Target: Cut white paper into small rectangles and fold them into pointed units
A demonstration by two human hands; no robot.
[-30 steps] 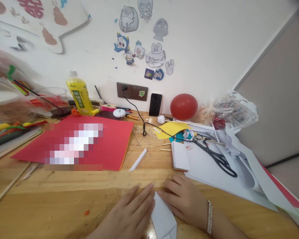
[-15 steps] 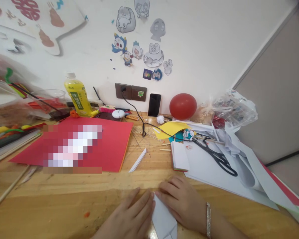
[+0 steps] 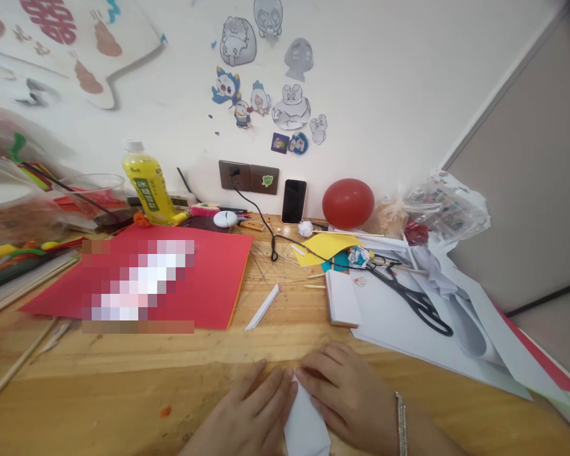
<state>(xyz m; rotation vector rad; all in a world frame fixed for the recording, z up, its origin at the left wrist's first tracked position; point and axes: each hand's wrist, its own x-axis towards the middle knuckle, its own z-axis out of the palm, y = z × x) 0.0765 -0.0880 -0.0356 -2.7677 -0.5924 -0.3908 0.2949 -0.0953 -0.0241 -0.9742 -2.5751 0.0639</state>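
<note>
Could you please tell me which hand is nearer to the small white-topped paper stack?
Right. The right hand lies just on the near side of the paper stack, apart from it; the left hand is farther off, nearer and leftward.

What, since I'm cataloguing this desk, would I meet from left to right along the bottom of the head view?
Pale stick, orange scrap, left hand, folded white paper, right hand, silvery bracelet.
</note>
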